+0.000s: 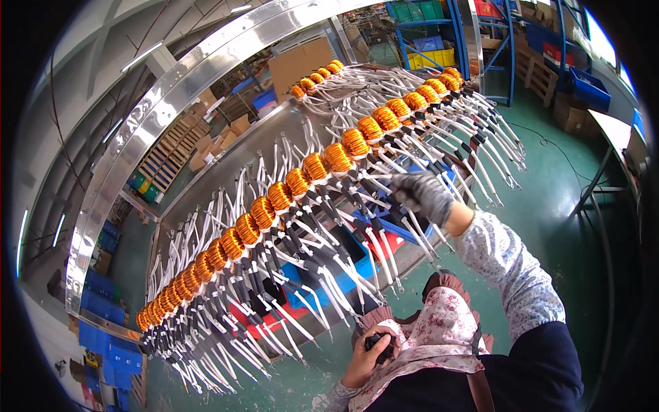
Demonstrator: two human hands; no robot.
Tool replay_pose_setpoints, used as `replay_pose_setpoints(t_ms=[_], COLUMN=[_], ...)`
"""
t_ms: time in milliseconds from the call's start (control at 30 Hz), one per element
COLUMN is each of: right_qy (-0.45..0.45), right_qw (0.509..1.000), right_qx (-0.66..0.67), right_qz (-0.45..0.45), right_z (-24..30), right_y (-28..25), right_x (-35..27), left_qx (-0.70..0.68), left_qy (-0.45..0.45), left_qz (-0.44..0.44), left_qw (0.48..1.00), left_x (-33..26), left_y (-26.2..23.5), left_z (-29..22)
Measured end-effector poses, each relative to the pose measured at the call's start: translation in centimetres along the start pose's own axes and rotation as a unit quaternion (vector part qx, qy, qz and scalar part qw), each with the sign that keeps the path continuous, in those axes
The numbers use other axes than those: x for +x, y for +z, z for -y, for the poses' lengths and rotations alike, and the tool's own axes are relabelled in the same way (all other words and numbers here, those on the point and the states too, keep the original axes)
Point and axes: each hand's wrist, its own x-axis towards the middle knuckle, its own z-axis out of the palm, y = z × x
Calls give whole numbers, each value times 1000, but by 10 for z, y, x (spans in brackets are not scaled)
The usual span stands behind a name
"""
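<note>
A long diagonal row of copper-wound ring coils (316,166) runs from lower left to upper right, with white leads hanging on both sides. Many leads on the near side carry black sleeves (327,210). My right hand (427,195), in a grey striped glove, is among the near leads right of the row's middle. Its fingers are curled, and what they hold, if anything, is hidden. Low in front of my apron, my bare left hand (374,353) is closed around a bunch of small black pieces (379,345); their exact kind is unclear.
Blue bins (329,264) and a red bin (264,317) stand under the leads. A shorter coil row (316,77) lies at the back of the metal rack. A shiny metal frame bar (161,103) arches over the left. Blue shelving (456,34) stands behind, and a table (611,134) at right.
</note>
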Motion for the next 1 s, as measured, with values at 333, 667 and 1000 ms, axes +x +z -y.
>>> replay_pose_setpoints(t_ms=[333, 667, 1000], right_qy=[-92, -395, -250], right_qw=[989, 842, 753], right_qx=[-116, -351, -605], right_qz=[-21, -106, -71], right_z=[-2, -29, -106], right_y=[-41, 5, 26], right_x=[-22, -41, -19], left_qx=[-30, -2, -48], left_qy=[-17, -43, -19], left_qz=[-11, 28, -5], left_qw=[999, 999, 999], left_x=[-16, 3, -4], left_y=[-27, -18, -28], left_z=[19, 19, 37])
